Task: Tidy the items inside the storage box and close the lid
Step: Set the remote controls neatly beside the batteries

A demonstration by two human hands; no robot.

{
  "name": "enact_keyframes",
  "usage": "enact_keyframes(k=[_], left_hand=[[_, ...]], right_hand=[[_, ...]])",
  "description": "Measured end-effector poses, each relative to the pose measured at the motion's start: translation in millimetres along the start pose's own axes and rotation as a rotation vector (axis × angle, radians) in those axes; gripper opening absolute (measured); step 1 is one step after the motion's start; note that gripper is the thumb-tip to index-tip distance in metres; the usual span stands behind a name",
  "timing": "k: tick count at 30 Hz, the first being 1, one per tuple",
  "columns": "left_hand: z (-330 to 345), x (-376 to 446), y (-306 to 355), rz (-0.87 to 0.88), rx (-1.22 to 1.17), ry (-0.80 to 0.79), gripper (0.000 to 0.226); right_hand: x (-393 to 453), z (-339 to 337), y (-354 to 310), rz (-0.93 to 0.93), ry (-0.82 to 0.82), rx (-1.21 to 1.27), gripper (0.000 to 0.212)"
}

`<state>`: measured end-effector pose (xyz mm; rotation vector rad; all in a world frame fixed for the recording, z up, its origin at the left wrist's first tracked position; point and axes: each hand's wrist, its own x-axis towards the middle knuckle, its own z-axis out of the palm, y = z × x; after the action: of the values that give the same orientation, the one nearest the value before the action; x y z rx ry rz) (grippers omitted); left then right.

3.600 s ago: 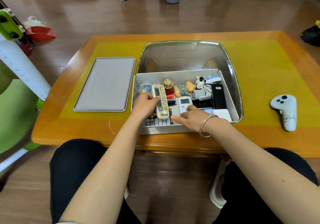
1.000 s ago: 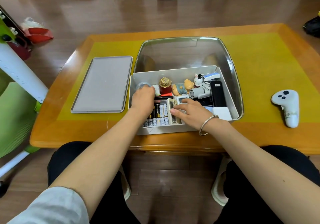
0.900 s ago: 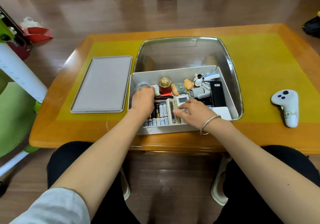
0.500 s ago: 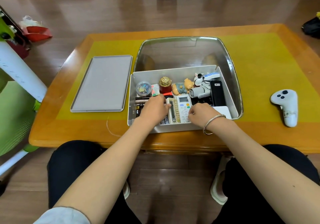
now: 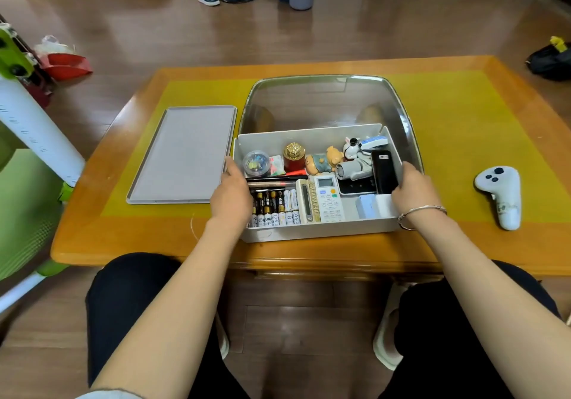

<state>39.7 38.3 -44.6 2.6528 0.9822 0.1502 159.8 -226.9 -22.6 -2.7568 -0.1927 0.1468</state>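
Sitting at the near edge of a wooden table (image 5: 309, 253), a person has both hands on a white storage box (image 5: 309, 230) that stands at the table's front middle. The left hand (image 5: 231, 191) lies against the box's left wall, at nine o'clock, fingers pointing away along the rim; whether they curl over the wall I cannot tell. The right hand (image 5: 414, 187) is at the right wall, at three o'clock, fingers bent over the edge and down into the box, gripping it. The two hands are well apart, one on each side.

Inside, toward seven o'clock, a row of batteries (image 5: 275, 205) lies side by side. Just right of them sit a cream remote (image 5: 306, 202) and a white remote (image 5: 329, 198), parallel to each other. At the far wall are a small clear ball (image 5: 255, 164), a red jar with a gold top (image 5: 293, 156), a bear figure (image 5: 323, 161) and a black-and-white toy (image 5: 352, 148). A black case (image 5: 383, 170) lies at two o'clock.

The grey lid (image 5: 182, 154) lies flat on the table just left of the box, off it. A clear domed cover (image 5: 327, 102) stands beyond the box, at twelve o'clock. A white controller (image 5: 502, 196) rests well to the right.
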Motion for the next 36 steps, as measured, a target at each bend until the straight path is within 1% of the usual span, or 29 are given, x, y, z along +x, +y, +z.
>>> enact_keyframes(k=[7, 12, 13, 15, 17, 19, 20, 22, 24, 25, 27, 29, 31, 36], left_hand=[[-2, 7, -6, 0.032, -0.063, 0.039, 0.055], [-5, 9, -14, 0.04, -0.068, 0.043, 0.052], [-6, 8, -12, 0.033, -0.076, 0.031, 0.052], [-10, 8, -7, 0.003, -0.077, 0.019, 0.059], [-16, 7, 3, 0.004, -0.012, 0.109, 0.066], [-21, 7, 21, 0.112, 0.016, 0.231, 0.061], [-20, 6, 32, 0.198, 0.003, 0.254, 0.054], [-15, 2, 60, 0.377, -0.057, 0.209, 0.042], [-5, -1, 86, 0.522, -0.124, 0.111, 0.04], [1, -1, 97, 0.582, -0.128, 0.057, 0.041], [14, 1, 112, 0.664, -0.04, -0.053, 0.044], [27, 6, 117, 0.674, 0.08, -0.13, 0.052], [37, 9, 118, 0.656, 0.142, -0.155, 0.055], [47, 12, 124, 0.647, 0.13, -0.172, 0.046]], right_hand=[[-9, 2, 1, -0.026, 0.013, 0.014, 0.024], [-13, 6, -2, -0.014, -0.01, 0.013, 0.023], [-12, 5, -3, -0.019, -0.002, 0.017, 0.025], [-9, 3, -4, -0.069, 0.05, 0.001, 0.037], [-5, -1, -6, -0.123, 0.148, -0.052, 0.048], [1, -5, -9, -0.162, 0.219, -0.097, 0.051], [3, -6, -10, -0.174, 0.224, -0.123, 0.052], [6, -4, -14, -0.189, 0.199, -0.197, 0.059], [7, 1, -19, -0.212, 0.185, -0.314, 0.068], [7, 4, -22, -0.22, 0.18, -0.38, 0.071], [10, 8, -27, -0.215, 0.15, -0.5, 0.074], [14, 10, -34, -0.198, 0.121, -0.582, 0.074], [19, 11, -39, -0.202, 0.109, -0.64, 0.07], [23, 15, -46, -0.236, 0.079, -0.689, 0.066]])
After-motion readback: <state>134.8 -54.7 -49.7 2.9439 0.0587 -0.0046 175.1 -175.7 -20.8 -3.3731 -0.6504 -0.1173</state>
